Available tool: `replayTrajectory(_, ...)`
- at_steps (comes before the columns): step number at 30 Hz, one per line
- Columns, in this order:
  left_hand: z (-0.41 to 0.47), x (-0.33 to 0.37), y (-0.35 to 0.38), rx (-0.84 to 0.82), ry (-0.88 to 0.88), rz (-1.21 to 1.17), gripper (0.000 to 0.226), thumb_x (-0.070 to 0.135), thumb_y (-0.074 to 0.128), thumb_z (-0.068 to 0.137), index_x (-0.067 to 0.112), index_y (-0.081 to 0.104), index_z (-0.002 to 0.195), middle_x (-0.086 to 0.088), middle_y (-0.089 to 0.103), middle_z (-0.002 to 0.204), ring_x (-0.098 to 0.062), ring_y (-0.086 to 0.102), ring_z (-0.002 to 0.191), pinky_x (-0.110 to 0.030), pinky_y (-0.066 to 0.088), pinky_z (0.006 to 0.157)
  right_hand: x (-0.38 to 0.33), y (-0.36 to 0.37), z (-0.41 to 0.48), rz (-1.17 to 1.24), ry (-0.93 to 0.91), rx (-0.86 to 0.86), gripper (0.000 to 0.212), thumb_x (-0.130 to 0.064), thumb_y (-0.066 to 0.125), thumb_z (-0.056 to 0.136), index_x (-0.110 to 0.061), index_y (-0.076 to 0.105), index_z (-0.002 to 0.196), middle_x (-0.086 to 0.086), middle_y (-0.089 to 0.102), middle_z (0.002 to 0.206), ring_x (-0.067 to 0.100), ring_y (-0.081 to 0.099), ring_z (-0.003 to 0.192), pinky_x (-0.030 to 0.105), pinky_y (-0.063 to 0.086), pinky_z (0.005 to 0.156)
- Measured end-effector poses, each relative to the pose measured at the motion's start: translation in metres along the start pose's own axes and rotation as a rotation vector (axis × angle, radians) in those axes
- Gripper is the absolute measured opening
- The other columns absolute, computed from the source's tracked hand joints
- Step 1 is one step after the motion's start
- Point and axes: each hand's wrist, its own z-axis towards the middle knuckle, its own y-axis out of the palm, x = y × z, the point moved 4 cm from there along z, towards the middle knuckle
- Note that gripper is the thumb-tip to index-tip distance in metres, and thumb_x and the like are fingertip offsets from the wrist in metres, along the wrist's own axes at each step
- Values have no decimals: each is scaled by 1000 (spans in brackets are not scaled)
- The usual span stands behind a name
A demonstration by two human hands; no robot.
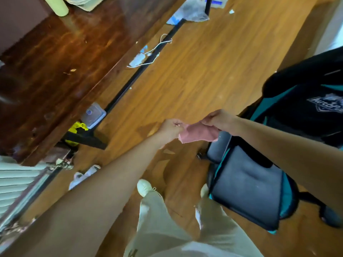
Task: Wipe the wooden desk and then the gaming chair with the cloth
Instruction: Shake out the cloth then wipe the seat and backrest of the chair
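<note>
A pink cloth (pixel 197 134) is stretched between both my hands above the floor. My left hand (pixel 171 129) grips its left end in a fist. My right hand (pixel 220 120) grips its right end. The dark wooden desk (pixel 61 58) fills the upper left, with small crumbs on its top. The black and teal gaming chair (pixel 259 184) with a grey seat stands at the right, just below and beside my right arm.
Under the desk lie a white power strip with cables (pixel 138 59), a clear plastic box (pixel 93 115) and a yellow item (pixel 78 127). A black desk leg bar (pixel 141 71) runs along the floor. A plastic bag (pixel 193 11) lies at the top. My shoes stand below.
</note>
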Motion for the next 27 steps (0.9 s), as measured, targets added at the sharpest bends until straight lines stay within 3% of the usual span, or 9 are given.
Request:
replayTrajectory(4, 32, -23, 102, -129, -111, -64, 21, 4, 67, 99, 4, 71, 119, -15, 71, 113, -18, 68, 95, -21, 60, 77, 107, -32, 16, 128, 129, 11, 30, -13, 78, 94, -1, 72, 120, 18, 75, 113, 32, 71, 109, 44, 58, 100)
replayTrajectory(6, 49, -41, 137, -139, -199, -85, 24, 7, 68, 100, 2, 70, 123, -14, 72, 118, -17, 69, 96, -19, 59, 73, 151, -38, 27, 109, 190, 7, 32, -12, 77, 94, 4, 72, 120, 13, 73, 96, 26, 70, 86, 27, 59, 75)
replayTrajectory(8, 70, -59, 169, -126, -271, -82, 24, 9, 69, 100, 1, 69, 123, -13, 71, 120, -21, 68, 104, -27, 60, 84, 186, -35, 42, 82, 249, -34, 32, -11, 77, 93, 3, 72, 121, 5, 69, 85, 16, 63, 70, 18, 53, 58)
replayTrajectory(11, 102, -77, 202, -2, -261, 21, 9, 9, 61, 103, 6, 68, 107, -10, 66, 109, -25, 61, 102, -30, 50, 79, 227, -16, 77, -14, 347, -10, 40, -28, 81, 91, -1, 72, 119, 10, 75, 103, 25, 73, 89, 34, 61, 85)
replayTrajectory(13, 125, -89, 217, 81, -210, 53, 10, 12, 56, 104, 7, 66, 104, -8, 62, 105, -26, 60, 97, -32, 46, 74, 247, -4, 99, -98, 395, 66, 47, -39, 83, 88, -7, 71, 120, 11, 75, 112, 30, 73, 103, 39, 61, 93)
replayTrajectory(16, 154, -109, 237, 70, -216, 6, 8, 18, 55, 107, 13, 61, 111, -2, 61, 99, -18, 57, 86, -33, 42, 70, 275, 9, 129, -50, 434, 128, 49, -42, 87, 84, -9, 73, 117, 7, 75, 106, 27, 73, 102, 35, 59, 84)
replayTrajectory(19, 183, -123, 241, 115, -231, -78, 9, 24, 61, 105, 17, 60, 110, 0, 63, 97, -15, 57, 84, -31, 39, 64, 294, 18, 154, 72, 410, 104, 36, -35, 87, 85, -10, 78, 108, 7, 78, 98, 23, 74, 89, 32, 59, 75)
replayTrajectory(24, 209, -134, 234, 142, -246, -98, 14, 25, 67, 103, 28, 56, 96, 4, 62, 96, -14, 58, 84, -29, 38, 61, 291, 20, 168, 92, 343, 152, 29, -36, 92, 78, -17, 72, 71, 2, 73, 73, 18, 68, 65, 20, 43, 46)
replayTrajectory(27, 222, -128, 228, 149, -246, -133, 15, 22, 66, 103, 24, 54, 96, 0, 62, 96, -15, 57, 84, -31, 39, 63, 278, 24, 176, 76, 345, 182, 23, -33, 87, 85, -16, 73, 78, 3, 76, 81, 22, 73, 74, 26, 56, 57)
